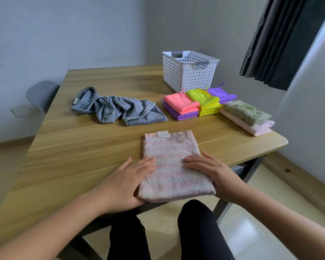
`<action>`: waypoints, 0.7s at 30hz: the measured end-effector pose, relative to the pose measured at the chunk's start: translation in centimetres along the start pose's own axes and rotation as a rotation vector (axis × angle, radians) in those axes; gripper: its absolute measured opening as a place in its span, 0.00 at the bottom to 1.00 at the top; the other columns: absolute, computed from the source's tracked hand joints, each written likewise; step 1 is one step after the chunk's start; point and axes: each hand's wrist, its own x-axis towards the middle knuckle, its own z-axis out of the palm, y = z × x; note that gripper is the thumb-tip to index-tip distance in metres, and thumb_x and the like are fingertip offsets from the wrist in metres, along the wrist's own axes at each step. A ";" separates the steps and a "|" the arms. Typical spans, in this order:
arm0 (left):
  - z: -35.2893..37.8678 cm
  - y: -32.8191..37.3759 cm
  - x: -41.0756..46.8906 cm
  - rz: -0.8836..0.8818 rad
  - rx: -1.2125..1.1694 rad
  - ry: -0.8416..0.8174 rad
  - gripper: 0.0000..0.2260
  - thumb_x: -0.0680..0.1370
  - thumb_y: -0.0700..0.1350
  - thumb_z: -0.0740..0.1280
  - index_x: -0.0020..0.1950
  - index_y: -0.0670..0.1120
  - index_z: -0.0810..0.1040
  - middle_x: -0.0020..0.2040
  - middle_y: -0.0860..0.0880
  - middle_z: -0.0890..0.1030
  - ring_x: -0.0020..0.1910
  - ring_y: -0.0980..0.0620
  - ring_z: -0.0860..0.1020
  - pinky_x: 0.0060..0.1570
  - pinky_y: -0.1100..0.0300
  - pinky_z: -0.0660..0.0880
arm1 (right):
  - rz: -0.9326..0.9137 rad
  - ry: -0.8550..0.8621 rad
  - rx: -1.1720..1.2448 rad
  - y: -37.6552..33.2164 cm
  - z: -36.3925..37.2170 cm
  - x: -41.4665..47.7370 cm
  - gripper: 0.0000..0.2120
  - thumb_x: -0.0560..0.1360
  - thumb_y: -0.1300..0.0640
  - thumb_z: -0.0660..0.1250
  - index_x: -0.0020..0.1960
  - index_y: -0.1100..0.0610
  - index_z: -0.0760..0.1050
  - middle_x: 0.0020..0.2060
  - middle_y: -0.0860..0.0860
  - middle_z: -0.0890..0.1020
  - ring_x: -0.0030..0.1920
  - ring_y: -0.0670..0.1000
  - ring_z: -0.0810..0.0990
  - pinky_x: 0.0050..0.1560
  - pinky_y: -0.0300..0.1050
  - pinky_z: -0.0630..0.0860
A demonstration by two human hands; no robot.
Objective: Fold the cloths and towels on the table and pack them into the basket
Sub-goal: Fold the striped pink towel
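A folded pink striped towel (pixel 174 166) lies at the near edge of the wooden table (pixel 68 147). My left hand (pixel 128 182) rests flat on its left side, fingers straight, thumb at the near corner. My right hand (pixel 212 171) lies flat on its right side. A crumpled grey-blue towel (pixel 118 107) lies unfolded in the middle. Folded cloths sit at the right: a pink one (pixel 181 102) on a purple one (pixel 184 115), a yellow stack (pixel 204 102), a purple cloth (pixel 220 94), and a green towel (pixel 247 112) on a pale pink towel (pixel 251 126). The white perforated basket (pixel 188 72) stands behind them.
A grey chair (pixel 41 94) stands at the table's far left corner. Dark curtains (pixel 281 40) hang at the upper right. My legs in black trousers (pixel 195 231) are under the table's near edge.
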 end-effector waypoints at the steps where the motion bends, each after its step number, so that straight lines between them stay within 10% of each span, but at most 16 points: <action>1: -0.1 0.0 0.2 0.003 -0.068 0.050 0.35 0.71 0.60 0.65 0.75 0.57 0.55 0.75 0.63 0.47 0.73 0.67 0.45 0.74 0.58 0.42 | 0.030 0.008 0.045 -0.1 -0.1 0.0 0.22 0.75 0.44 0.64 0.67 0.50 0.71 0.67 0.45 0.73 0.70 0.43 0.67 0.74 0.51 0.56; 6: -1.9 1.0 1.4 -0.181 -0.492 0.273 0.11 0.73 0.51 0.66 0.55 0.58 0.79 0.55 0.62 0.77 0.56 0.60 0.76 0.57 0.63 0.71 | 0.254 0.144 0.260 -1.1 -0.9 1.2 0.12 0.73 0.53 0.67 0.56 0.46 0.77 0.59 0.42 0.77 0.60 0.40 0.75 0.59 0.39 0.73; 10: -2.9 0.8 4.3 -0.448 -0.658 0.362 0.13 0.78 0.50 0.63 0.35 0.48 0.74 0.29 0.52 0.72 0.28 0.55 0.69 0.28 0.63 0.63 | 0.525 0.274 0.395 -1.9 -1.3 3.7 0.10 0.79 0.54 0.61 0.41 0.45 0.74 0.34 0.41 0.77 0.35 0.38 0.75 0.35 0.32 0.67; 16: -2.5 -0.9 9.3 -0.677 -0.593 0.446 0.18 0.81 0.54 0.55 0.35 0.46 0.65 0.29 0.49 0.67 0.30 0.48 0.67 0.31 0.57 0.59 | 0.889 0.223 0.159 -0.2 -0.9 7.9 0.21 0.79 0.45 0.56 0.32 0.56 0.63 0.28 0.50 0.72 0.35 0.55 0.72 0.31 0.46 0.62; 21: -1.5 -2.2 12.6 -0.830 -0.270 0.354 0.18 0.81 0.54 0.50 0.37 0.45 0.68 0.41 0.43 0.77 0.39 0.43 0.75 0.37 0.55 0.68 | 0.987 0.114 -0.117 0.8 -0.2 10.4 0.17 0.79 0.46 0.51 0.48 0.57 0.72 0.49 0.58 0.80 0.51 0.61 0.78 0.43 0.48 0.67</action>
